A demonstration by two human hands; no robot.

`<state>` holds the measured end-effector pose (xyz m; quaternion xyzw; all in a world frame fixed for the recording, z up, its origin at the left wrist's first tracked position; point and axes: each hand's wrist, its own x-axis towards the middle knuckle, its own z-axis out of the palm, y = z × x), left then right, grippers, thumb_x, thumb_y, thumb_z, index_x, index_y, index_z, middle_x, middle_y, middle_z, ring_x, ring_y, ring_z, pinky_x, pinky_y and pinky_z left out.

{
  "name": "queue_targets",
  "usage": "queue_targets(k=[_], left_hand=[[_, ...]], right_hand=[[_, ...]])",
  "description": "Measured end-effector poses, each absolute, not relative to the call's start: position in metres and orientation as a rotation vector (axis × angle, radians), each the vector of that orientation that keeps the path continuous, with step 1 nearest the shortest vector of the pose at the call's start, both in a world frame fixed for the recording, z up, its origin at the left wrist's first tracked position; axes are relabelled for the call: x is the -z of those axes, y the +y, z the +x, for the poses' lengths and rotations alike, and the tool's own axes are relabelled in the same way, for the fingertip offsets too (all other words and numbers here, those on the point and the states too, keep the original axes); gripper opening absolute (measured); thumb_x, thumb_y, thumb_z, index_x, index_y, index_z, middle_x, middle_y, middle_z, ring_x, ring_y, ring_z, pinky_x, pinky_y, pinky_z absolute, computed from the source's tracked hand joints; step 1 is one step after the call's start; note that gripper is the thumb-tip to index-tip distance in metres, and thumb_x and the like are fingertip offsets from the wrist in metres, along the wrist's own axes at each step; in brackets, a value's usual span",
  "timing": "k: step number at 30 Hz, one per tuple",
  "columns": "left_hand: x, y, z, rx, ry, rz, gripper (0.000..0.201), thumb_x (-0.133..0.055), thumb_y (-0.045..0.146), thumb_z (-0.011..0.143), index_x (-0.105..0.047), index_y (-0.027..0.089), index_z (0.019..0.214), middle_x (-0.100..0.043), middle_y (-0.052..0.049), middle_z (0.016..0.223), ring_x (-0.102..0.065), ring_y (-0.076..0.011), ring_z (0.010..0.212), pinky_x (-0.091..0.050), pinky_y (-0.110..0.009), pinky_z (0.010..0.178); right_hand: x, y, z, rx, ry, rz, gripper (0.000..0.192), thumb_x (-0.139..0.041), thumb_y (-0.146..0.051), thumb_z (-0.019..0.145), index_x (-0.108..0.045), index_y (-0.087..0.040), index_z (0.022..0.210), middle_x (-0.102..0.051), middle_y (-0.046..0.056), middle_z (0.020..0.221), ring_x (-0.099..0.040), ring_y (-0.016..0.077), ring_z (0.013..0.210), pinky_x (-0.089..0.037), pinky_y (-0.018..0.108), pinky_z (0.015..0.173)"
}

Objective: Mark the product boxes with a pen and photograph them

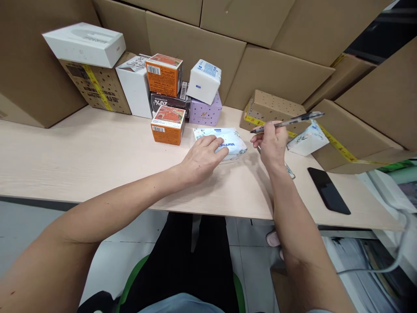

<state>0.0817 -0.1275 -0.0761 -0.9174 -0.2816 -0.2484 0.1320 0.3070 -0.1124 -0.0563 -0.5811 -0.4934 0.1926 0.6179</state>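
With your left hand flat on the pack and right hand pinching the pen beside it, a slip could puncture the pack's wrapper.

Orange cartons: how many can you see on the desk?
2. One small orange cardboard carton sits atop the stacked boxes; the other orange carton stands on the desk in front. More may hide behind.

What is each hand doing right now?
Left hand: open, fingers resting flat on the tissue pack.
Right hand: closed, holding a pen above the table.
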Motion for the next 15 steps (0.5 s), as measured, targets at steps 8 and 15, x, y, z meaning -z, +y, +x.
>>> queue_targets(k=[8,15], left_hand=[[0.077,-0.127,0.073,0.779,-0.887,-2.658,0.042,-0.044,0.003,0.086,-0.062,0.022,0.118,-0.062,-0.01,0.137,-0.052,-0.0317,0.123,-0.037,-0.054,0.098],[0.082,-0.126,0.076,0.805,-0.895,-2.634,0.04,-0.046,0.003,0.086,-0.061,0.02,0.118,-0.062,-0.01,0.137,-0.052,-0.0325,0.123,-0.036,-0.056,0.097]], right_hand=[[0.068,-0.118,0.334,-0.302,-1.853,-2.228,0.027,-0.061,-0.04,0.081,-0.054,-0.022,0.062,-0.06,0.003,0.061,-0.051,0.0175,0.062,-0.032,0.029,0.058],[0.07,-0.117,0.33,-0.257,-1.879,-2.258,0.024,-0.061,-0.042,0.079,-0.062,-0.02,0.071,-0.067,0.007,0.075,-0.055,0.019,0.068,-0.034,0.029,0.059]])
